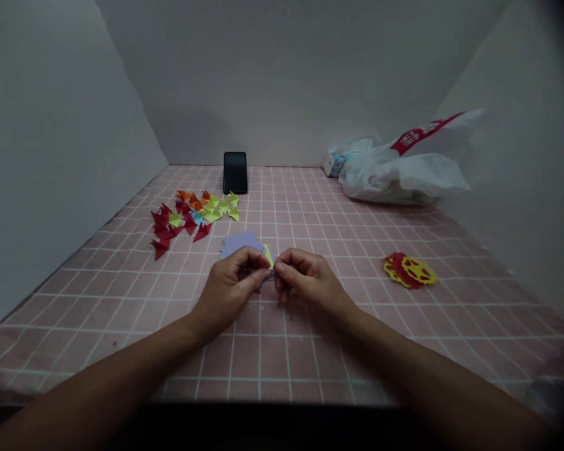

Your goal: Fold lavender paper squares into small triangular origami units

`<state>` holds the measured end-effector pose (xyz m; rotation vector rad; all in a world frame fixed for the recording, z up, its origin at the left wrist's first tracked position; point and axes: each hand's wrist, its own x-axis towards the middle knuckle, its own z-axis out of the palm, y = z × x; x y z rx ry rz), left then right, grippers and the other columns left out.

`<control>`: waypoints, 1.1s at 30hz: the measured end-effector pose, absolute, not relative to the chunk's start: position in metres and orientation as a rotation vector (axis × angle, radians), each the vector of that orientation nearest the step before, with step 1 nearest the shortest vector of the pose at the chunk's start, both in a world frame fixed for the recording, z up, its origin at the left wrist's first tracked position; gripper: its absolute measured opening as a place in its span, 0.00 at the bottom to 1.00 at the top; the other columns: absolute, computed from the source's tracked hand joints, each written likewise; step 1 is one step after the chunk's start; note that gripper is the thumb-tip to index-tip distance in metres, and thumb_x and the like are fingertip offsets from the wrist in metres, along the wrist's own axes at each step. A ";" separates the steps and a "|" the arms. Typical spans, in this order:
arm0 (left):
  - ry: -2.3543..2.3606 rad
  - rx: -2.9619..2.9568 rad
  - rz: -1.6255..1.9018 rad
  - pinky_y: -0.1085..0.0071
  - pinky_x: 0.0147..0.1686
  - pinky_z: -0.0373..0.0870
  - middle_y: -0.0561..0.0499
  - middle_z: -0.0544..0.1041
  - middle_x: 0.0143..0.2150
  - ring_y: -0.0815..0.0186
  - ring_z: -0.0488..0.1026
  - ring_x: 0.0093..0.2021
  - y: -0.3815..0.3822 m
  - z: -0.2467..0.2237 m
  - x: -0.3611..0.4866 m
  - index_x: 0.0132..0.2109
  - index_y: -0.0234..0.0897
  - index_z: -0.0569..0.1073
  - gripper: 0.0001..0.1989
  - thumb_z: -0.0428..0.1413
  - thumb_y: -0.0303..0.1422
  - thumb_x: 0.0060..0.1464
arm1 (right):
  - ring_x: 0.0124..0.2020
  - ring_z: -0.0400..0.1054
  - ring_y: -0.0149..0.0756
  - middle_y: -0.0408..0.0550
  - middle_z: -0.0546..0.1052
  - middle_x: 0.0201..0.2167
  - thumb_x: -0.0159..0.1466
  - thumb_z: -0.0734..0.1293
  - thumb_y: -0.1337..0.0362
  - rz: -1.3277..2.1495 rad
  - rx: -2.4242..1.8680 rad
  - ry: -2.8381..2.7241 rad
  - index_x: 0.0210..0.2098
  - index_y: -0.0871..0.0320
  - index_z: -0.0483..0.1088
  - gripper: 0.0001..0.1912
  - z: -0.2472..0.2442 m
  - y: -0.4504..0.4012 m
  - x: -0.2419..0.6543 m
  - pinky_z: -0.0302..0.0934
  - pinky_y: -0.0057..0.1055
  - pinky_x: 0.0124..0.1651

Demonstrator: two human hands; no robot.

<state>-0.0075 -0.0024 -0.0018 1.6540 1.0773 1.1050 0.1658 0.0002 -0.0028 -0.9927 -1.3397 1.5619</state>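
Currently, L hand (228,285) & R hand (314,279) pinch small bluish paper (271,274) w/ fingers (289,272).
Purple sheets (241,240) + yellow paper (267,254) lie just behind; origami cranes (188,223) back L on table (352,250).

Pink tabletop (357,238), gridded in white

On the left lie folded papers (188,224), mostly red and yellow; behind them, a phone (235,173). Sheets (240,241) lie near the middle. On the right: red-and-yellow cutouts (410,270), with a bag (390,178) and box (331,164) farther back.
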 end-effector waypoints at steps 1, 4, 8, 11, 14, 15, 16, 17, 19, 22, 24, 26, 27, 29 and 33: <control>1.077 1.697 1.102 0.73 0.30 0.68 0.54 0.75 0.31 0.71 0.70 0.28 -0.003 -0.001 -0.008 0.36 0.37 0.73 0.01 0.58 0.28 0.56 | 0.19 0.65 0.26 0.38 0.71 0.20 0.60 0.68 0.59 1.570 -0.996 -1.349 0.29 0.57 0.67 0.10 -0.002 0.000 0.166 0.60 0.25 0.24; 1.072 1.822 1.091 0.72 0.34 0.69 0.54 0.76 0.32 0.69 0.72 0.31 -0.003 0.000 -0.008 0.36 0.38 0.74 0.03 0.57 0.26 0.57 | 0.18 0.65 0.26 0.38 0.70 0.19 0.59 0.68 0.60 1.570 -1.013 -1.363 0.27 0.58 0.67 0.09 -0.002 0.001 0.166 0.59 0.25 0.23; 1.101 1.968 1.080 0.70 0.38 0.69 0.53 0.78 0.34 0.67 0.74 0.35 -0.003 0.001 -0.008 0.39 0.38 0.74 0.03 0.58 0.25 0.57 | 0.19 0.65 0.25 0.38 0.71 0.20 0.60 0.69 0.60 1.494 -1.017 -1.320 0.27 0.58 0.67 0.10 -0.002 0.001 0.168 0.60 0.25 0.24; 1.139 2.104 1.104 0.69 0.40 0.69 0.52 0.78 0.36 0.66 0.75 0.37 -0.003 0.000 -0.008 0.40 0.38 0.74 0.05 0.60 0.25 0.56 | 0.19 0.65 0.25 0.39 0.72 0.21 0.60 0.70 0.59 1.470 -1.015 -1.282 0.27 0.58 0.67 0.11 -0.002 0.000 0.168 0.61 0.25 0.25; 1.141 2.219 1.141 0.68 0.41 0.69 0.50 0.77 0.38 0.64 0.75 0.40 -0.004 -0.002 -0.008 0.41 0.37 0.73 0.07 0.60 0.24 0.57 | 0.19 0.66 0.25 0.39 0.72 0.21 0.61 0.70 0.59 1.485 -0.997 -1.230 0.27 0.58 0.67 0.12 -0.004 -0.001 0.167 0.61 0.25 0.25; 1.136 2.247 1.157 0.68 0.41 0.70 0.50 0.76 0.38 0.64 0.74 0.40 -0.004 -0.003 -0.007 0.41 0.37 0.72 0.07 0.60 0.23 0.57 | 0.19 0.65 0.25 0.38 0.72 0.20 0.61 0.70 0.58 1.494 -0.992 -1.209 0.26 0.58 0.66 0.12 -0.004 -0.001 0.166 0.61 0.25 0.25; 1.129 2.270 1.174 0.68 0.42 0.70 0.49 0.76 0.39 0.63 0.74 0.41 -0.004 -0.003 -0.007 0.41 0.37 0.72 0.07 0.60 0.23 0.57 | 0.18 0.65 0.25 0.38 0.72 0.20 0.61 0.70 0.58 1.502 -0.988 -1.190 0.27 0.57 0.66 0.13 -0.005 -0.002 0.166 0.61 0.25 0.24; 1.120 2.293 1.192 0.67 0.43 0.70 0.49 0.76 0.39 0.63 0.74 0.42 -0.004 -0.003 -0.007 0.40 0.38 0.71 0.07 0.59 0.23 0.57 | 0.18 0.65 0.25 0.38 0.72 0.20 0.61 0.70 0.58 1.512 -0.988 -1.176 0.27 0.57 0.66 0.13 -0.006 -0.002 0.165 0.61 0.25 0.24; 1.106 2.328 1.219 0.66 0.44 0.71 0.48 0.75 0.40 0.62 0.74 0.44 -0.004 -0.003 -0.007 0.40 0.38 0.71 0.07 0.59 0.22 0.57 | 0.18 0.65 0.25 0.38 0.72 0.20 0.60 0.70 0.57 1.543 -0.986 -1.162 0.27 0.57 0.66 0.13 -0.006 -0.001 0.165 0.61 0.25 0.24; 1.106 2.342 1.226 0.65 0.45 0.70 0.47 0.74 0.42 0.62 0.73 0.45 -0.004 -0.003 -0.006 0.39 0.37 0.71 0.08 0.59 0.21 0.56 | 0.17 0.65 0.25 0.38 0.72 0.20 0.60 0.71 0.57 1.583 -0.975 -1.147 0.27 0.57 0.66 0.13 -0.006 0.000 0.165 0.61 0.25 0.24; 1.118 2.325 1.212 0.65 0.45 0.70 0.47 0.73 0.41 0.62 0.73 0.45 -0.004 -0.002 -0.006 0.38 0.37 0.71 0.08 0.58 0.20 0.55 | 0.17 0.64 0.25 0.38 0.72 0.19 0.59 0.71 0.58 1.592 -0.973 -1.141 0.26 0.57 0.66 0.13 -0.006 0.000 0.165 0.61 0.25 0.23; 1.123 2.294 1.196 0.66 0.44 0.70 0.48 0.73 0.40 0.62 0.73 0.44 -0.003 -0.003 -0.006 0.37 0.37 0.70 0.08 0.58 0.20 0.55 | 0.17 0.64 0.25 0.38 0.72 0.19 0.59 0.71 0.58 1.591 -0.980 -1.146 0.26 0.57 0.65 0.12 -0.005 0.000 0.164 0.60 0.25 0.23; 1.125 2.272 1.188 0.66 0.44 0.70 0.48 0.74 0.39 0.63 0.73 0.43 -0.003 -0.003 -0.006 0.36 0.37 0.70 0.08 0.58 0.20 0.55 | 0.17 0.64 0.25 0.38 0.72 0.19 0.59 0.70 0.59 1.590 -0.983 -1.150 0.26 0.57 0.65 0.12 -0.005 0.000 0.164 0.60 0.25 0.23; 1.132 2.219 1.169 0.67 0.42 0.69 0.49 0.74 0.38 0.63 0.73 0.41 -0.003 -0.003 -0.006 0.35 0.37 0.70 0.08 0.57 0.20 0.55 | 0.17 0.63 0.25 0.38 0.72 0.19 0.59 0.70 0.59 1.593 -0.985 -1.158 0.26 0.57 0.65 0.12 -0.005 0.000 0.164 0.60 0.24 0.22; 1.174 2.115 1.126 0.67 0.40 0.69 0.50 0.77 0.35 0.64 0.74 0.38 -0.004 -0.001 -0.007 0.34 0.38 0.71 0.05 0.57 0.23 0.56 | 0.17 0.64 0.24 0.38 0.72 0.19 0.59 0.70 0.59 1.604 -0.983 -1.166 0.26 0.57 0.66 0.12 -0.006 -0.001 0.164 0.60 0.24 0.22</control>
